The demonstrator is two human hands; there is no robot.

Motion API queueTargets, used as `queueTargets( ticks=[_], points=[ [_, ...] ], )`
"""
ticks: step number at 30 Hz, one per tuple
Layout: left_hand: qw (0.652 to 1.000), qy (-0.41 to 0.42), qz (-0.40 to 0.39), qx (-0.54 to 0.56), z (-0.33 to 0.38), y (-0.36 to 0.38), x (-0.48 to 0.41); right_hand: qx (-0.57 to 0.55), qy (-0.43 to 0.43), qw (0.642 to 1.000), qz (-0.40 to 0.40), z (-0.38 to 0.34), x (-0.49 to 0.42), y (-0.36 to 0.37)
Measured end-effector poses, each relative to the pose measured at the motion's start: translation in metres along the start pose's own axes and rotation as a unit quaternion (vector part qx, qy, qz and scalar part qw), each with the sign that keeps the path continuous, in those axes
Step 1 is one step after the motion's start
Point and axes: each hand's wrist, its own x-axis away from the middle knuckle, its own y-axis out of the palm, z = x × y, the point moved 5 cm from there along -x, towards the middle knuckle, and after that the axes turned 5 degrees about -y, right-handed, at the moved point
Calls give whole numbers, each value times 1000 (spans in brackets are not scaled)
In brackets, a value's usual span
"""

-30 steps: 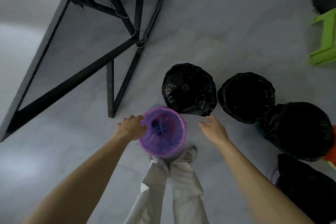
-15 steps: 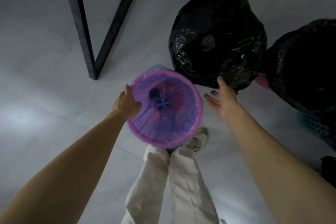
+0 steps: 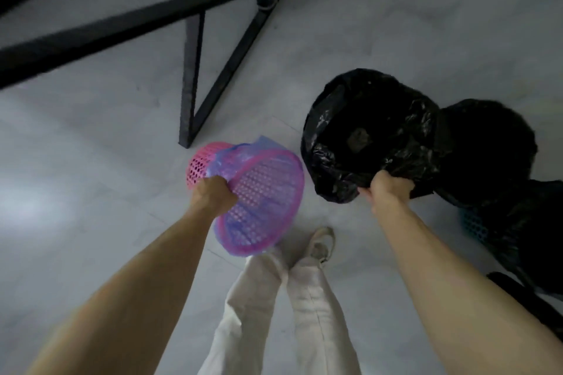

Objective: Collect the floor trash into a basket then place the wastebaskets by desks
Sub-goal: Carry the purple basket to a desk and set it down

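Observation:
A pink mesh wastebasket (image 3: 268, 192) lined with a bluish-purple bag hangs tilted above the floor, its mouth turned toward me. My left hand (image 3: 213, 195) grips its rim on the left side. To the right stands a wastebasket lined with a black bag (image 3: 365, 131). My right hand (image 3: 388, 187) grips the near edge of that black bag. Something small and pale lies inside the black bag.
A black metal desk frame (image 3: 192, 70) stands on the grey floor just beyond the pink basket. More black-lined baskets (image 3: 487, 143) crowd the right side, one with teal mesh (image 3: 473, 225) showing. My legs and shoe (image 3: 320, 243) are below.
My left hand has lifted and tilted the pink basket. My right hand, open half a second ago, has reached right and taken hold of the black bag's edge.

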Motion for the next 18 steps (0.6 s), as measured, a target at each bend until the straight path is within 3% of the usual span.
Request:
queueTargets(
  ticks=[4,7,13,18],
  points=[
    [991,-36,11,127,-32,-60,86,43,-66,996,-40,-47,79,-59],
    [964,-53,12,259,-59,-94,150,62,-116,988,-79,-82,141,-99],
    [870,-82,46,484,-148,-94,276,79,-189,969,-141,-123,269,-156],
    [789,-107,46,603,-252,-44,340,97,-234,942,-219,-100,369,-163]
  ],
)
